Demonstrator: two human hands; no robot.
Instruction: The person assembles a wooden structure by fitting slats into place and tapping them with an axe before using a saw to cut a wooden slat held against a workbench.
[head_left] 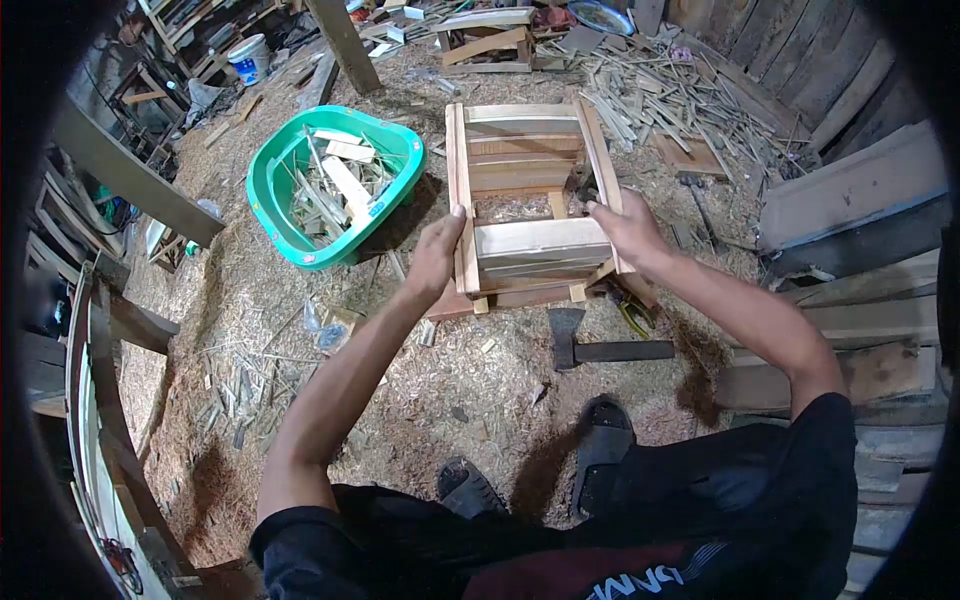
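A wooden frame (540, 236) with slatted crosspieces stands on the shavings-covered ground in front of me. My left hand (437, 250) is closed on its left upright, thumb on top. On the right upright, my right hand (630, 230) is closed near the front corner, fingers partly hidden behind the wood. An axe (565, 340) lies on the ground just below the frame, its handle to the right. Pliers with yellow-green handles (634, 318) lie near the frame's lower right corner, partly covered.
A green basin (262, 205) of wood scraps stands left of the frame. A wooden post (345, 45) rises behind it. Offcuts (650, 95) are piled at the back right. Boards (850, 310) are stacked along the right, and a smaller wooden frame (487, 45) sits at the back.
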